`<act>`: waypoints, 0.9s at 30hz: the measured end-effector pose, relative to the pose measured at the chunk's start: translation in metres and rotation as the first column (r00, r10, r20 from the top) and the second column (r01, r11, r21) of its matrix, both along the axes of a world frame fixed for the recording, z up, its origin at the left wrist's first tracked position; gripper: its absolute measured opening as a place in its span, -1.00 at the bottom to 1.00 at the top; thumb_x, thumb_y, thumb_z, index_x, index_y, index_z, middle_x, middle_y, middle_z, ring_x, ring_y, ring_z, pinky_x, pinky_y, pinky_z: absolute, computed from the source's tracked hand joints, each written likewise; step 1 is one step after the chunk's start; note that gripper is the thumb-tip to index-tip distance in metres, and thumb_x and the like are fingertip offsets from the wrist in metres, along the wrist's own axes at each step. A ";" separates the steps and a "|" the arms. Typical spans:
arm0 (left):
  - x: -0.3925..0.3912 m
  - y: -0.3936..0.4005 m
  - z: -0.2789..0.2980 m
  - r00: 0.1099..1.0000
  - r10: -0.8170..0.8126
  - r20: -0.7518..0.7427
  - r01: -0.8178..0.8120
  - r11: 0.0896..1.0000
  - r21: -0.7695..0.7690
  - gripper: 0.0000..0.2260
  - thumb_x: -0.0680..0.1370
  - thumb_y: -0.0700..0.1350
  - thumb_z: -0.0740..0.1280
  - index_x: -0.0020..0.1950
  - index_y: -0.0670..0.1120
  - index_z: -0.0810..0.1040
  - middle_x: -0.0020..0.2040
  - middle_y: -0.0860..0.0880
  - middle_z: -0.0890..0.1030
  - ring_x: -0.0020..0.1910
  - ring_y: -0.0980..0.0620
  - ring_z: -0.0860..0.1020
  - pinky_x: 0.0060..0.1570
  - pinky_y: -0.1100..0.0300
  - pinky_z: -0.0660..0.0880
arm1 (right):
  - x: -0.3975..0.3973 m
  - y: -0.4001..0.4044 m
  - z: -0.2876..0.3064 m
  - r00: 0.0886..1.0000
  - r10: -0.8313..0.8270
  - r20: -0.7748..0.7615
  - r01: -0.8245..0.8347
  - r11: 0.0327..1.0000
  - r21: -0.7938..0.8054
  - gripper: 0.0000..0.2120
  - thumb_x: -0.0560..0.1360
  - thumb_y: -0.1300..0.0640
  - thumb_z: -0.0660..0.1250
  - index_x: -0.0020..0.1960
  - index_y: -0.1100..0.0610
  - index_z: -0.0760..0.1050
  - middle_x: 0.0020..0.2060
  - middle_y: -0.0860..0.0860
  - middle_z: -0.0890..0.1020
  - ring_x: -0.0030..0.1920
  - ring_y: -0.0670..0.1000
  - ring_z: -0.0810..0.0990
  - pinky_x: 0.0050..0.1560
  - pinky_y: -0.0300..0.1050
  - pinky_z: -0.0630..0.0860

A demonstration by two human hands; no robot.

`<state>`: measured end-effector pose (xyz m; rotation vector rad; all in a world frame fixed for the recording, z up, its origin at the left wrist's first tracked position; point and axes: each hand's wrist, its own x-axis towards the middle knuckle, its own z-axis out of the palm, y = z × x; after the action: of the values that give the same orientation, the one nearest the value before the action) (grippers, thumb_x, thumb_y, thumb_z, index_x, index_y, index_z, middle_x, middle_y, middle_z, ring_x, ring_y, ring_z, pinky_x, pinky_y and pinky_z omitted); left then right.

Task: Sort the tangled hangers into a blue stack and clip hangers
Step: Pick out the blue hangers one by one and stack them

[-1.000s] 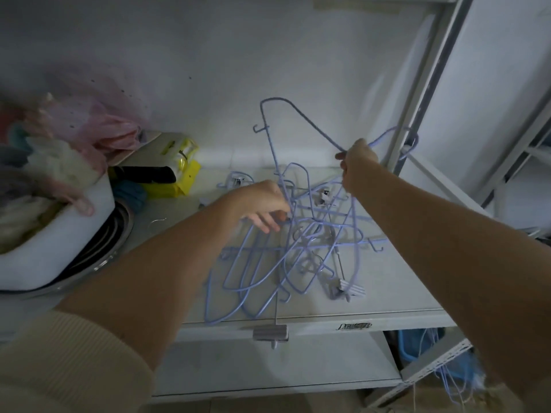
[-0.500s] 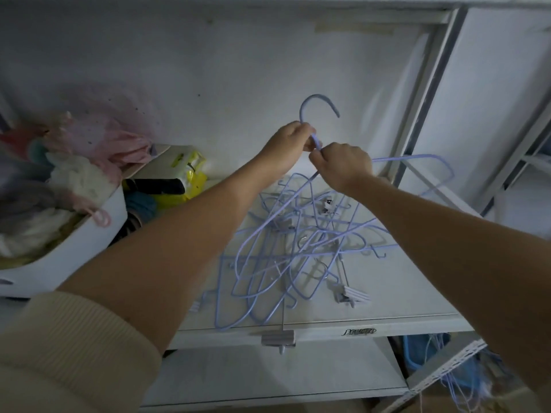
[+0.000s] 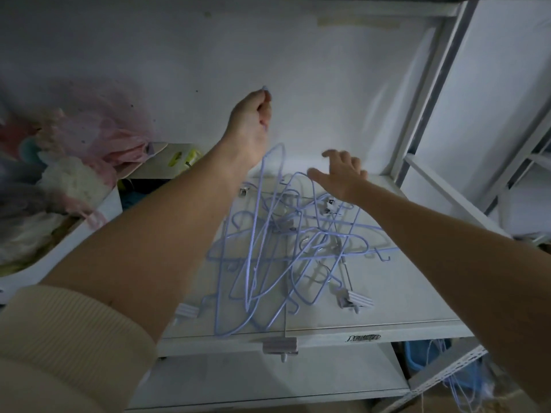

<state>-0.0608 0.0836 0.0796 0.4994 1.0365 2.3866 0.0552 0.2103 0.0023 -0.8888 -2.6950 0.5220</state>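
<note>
The white metal shelf lies bare along its right edge and front right corner; the tangled pile of pale blue wire hangers fills its middle, white plastic bin crowding the left.

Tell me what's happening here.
A person is untangling a heap of blue hangers on a white shelf. The left hand is raised and closed on the hook of one blue hanger, whose body hangs down into the heap. The right hand hovers open over the back of the heap, holding nothing. Clip hangers are still mixed in; no separate stacks show yet.
</note>
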 end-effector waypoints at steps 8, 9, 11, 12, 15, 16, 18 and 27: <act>-0.030 -0.024 -0.030 0.995 0.077 -0.070 -0.090 0.973 -0.212 -0.70 0.60 -0.25 0.09 -0.33 -0.06 0.34 -0.68 0.11 0.31 -0.69 0.17 0.20 -0.57 0.29 0.11 | -0.001 0.019 -0.064 0.913 -0.034 0.407 0.078 0.993 -0.093 -0.64 0.52 0.11 0.23 0.25 0.28 0.46 0.21 0.23 0.55 0.26 0.22 0.50 0.09 -0.08 0.38; -0.029 -0.023 -0.032 0.995 0.070 -0.077 -0.085 0.971 -0.222 -0.70 0.60 -0.25 0.08 -0.33 -0.05 0.34 -0.68 0.11 0.32 -0.69 0.17 0.19 -0.56 0.28 0.11 | -0.001 0.016 -0.067 0.902 -0.011 0.432 0.068 0.991 -0.118 -0.67 0.53 0.16 0.23 0.23 0.30 0.48 0.18 0.24 0.56 0.23 0.22 0.53 0.02 -0.11 0.38; -0.028 -0.019 -0.033 0.995 0.055 -0.084 -0.071 0.976 -0.206 -0.70 0.60 -0.26 0.08 -0.32 -0.05 0.33 -0.66 0.12 0.34 -0.68 0.18 0.19 -0.54 0.28 0.10 | 0.000 0.014 -0.077 0.888 0.026 0.459 0.042 0.990 -0.137 -0.70 0.53 0.20 0.22 0.21 0.32 0.50 0.15 0.26 0.58 0.20 0.22 0.55 -0.03 -0.13 0.36; -0.028 -0.017 -0.033 0.994 0.053 -0.097 -0.072 0.975 -0.209 -0.70 0.59 -0.26 0.08 -0.33 -0.05 0.33 -0.65 0.12 0.33 -0.67 0.18 0.18 -0.52 0.27 0.09 | 0.000 0.011 -0.081 0.883 0.036 0.468 0.027 0.991 -0.127 -0.70 0.53 0.21 0.21 0.19 0.32 0.51 0.15 0.25 0.58 0.20 0.22 0.55 -0.03 -0.12 0.37; -0.030 -0.013 -0.032 0.984 0.060 -0.167 -0.099 0.966 -0.237 -0.67 0.58 -0.27 0.09 -0.37 -0.05 0.34 -0.63 0.13 0.27 -0.64 0.18 0.16 -0.50 0.26 0.06 | 0.000 0.010 -0.097 0.871 0.029 0.491 -0.024 1.000 -0.017 -0.72 0.49 0.22 0.20 0.16 0.23 0.50 0.20 0.18 0.54 0.25 0.21 0.48 0.15 -0.01 0.44; -0.031 -0.013 -0.032 0.980 0.065 -0.186 -0.111 0.962 -0.249 -0.67 0.58 -0.27 0.09 -0.38 -0.05 0.33 -0.63 0.14 0.25 -0.64 0.18 0.15 -0.50 0.26 0.06 | 0.001 0.011 -0.101 0.877 0.023 0.480 -0.039 0.999 0.023 -0.72 0.49 0.23 0.19 0.17 0.20 0.48 0.22 0.16 0.53 0.28 0.20 0.46 0.21 0.03 0.41; -0.032 -0.014 -0.032 0.974 0.078 -0.212 -0.134 0.955 -0.266 -0.67 0.57 -0.27 0.08 -0.38 -0.05 0.32 -0.62 0.14 0.24 -0.63 0.19 0.15 -0.48 0.26 0.06 | 0.004 0.009 -0.105 0.886 0.026 0.463 -0.074 0.994 0.085 -0.72 0.52 0.25 0.16 0.22 0.18 0.42 0.23 0.16 0.52 0.28 0.18 0.46 0.24 0.04 0.38; -0.034 -0.025 -0.016 0.934 0.166 -0.317 -0.252 0.934 -0.253 -0.68 0.43 -0.21 0.16 -0.52 0.00 0.39 -0.38 0.03 0.29 -0.62 0.20 0.19 -0.48 0.30 0.09 | 0.015 0.024 -0.042 0.947 0.175 0.270 -0.252 0.926 0.282 -0.45 0.53 0.30 0.12 0.44 -0.10 0.22 0.15 0.10 0.57 0.12 0.19 0.58 0.10 0.05 0.44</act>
<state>-0.0944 0.0583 0.0632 0.6738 1.6185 2.3263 0.0703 0.2347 -0.0400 -0.6045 -2.9986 0.0165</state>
